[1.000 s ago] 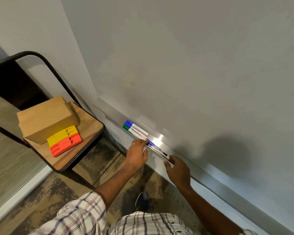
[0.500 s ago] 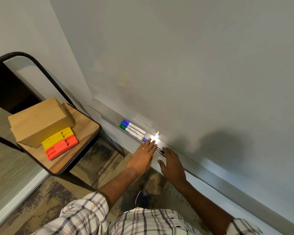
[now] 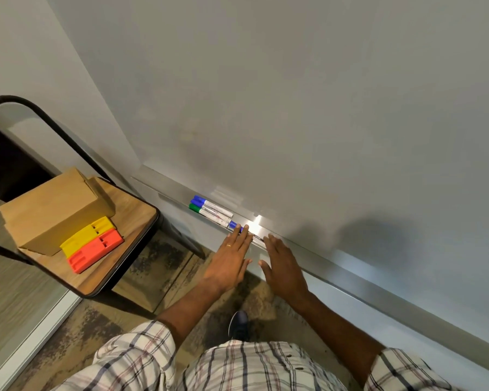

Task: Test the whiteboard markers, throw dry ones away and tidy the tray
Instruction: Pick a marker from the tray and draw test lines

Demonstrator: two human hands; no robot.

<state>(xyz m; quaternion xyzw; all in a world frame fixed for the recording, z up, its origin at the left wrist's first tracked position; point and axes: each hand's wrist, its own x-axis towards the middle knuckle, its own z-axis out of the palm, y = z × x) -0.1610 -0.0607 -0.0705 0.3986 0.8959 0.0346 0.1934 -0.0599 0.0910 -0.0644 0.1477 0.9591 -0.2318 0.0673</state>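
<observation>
Far left on the tray (image 3: 167, 187), blue-capped marker (image 3: 216, 206) and green-capped marker (image 3: 212, 215) lie side by side, long axes along it. A third marker (image 3: 233, 224) sits in line just right of them, mostly hidden under my fingers. My left grip (image 3: 229, 261) is flat and wide, holding nothing, fingertips on that marker near its blue cap. My right grip (image 3: 284, 266), flat and holding nothing too, reaches the tray edge by its right end, so both look equally near and any slide should follow the tray line.
</observation>
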